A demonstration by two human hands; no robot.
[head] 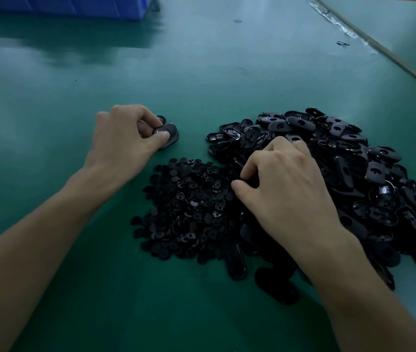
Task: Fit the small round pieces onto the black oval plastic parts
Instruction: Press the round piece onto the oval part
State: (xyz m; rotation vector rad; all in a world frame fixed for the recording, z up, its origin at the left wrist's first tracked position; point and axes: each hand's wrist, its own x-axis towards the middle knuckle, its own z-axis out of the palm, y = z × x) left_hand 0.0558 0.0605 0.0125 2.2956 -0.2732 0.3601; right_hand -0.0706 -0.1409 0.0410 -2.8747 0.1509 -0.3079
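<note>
A big heap of black oval plastic parts (pixel 349 174) lies at the right on the green table (pixel 202 72). A flatter pile of small round pieces (pixel 186 209) spreads just left of it. My left hand (pixel 123 143) pinches one black oval part (pixel 170 135) between thumb and curled fingers, low over the table left of the piles. A small round piece (pixel 161 119) shows just behind that part. My right hand (pixel 285 189) rests where the two piles meet, its fingers curled into the parts and the thumb tip at the round pieces; what it holds is hidden.
A blue plastic crate (pixel 62 6) stands at the far left edge of the table. A taped seam with a thin strip (pixel 369 41) runs diagonally at the far right. A small dark clip (pixel 343 43) lies near it. Bare green surface lies between the crate and my hands.
</note>
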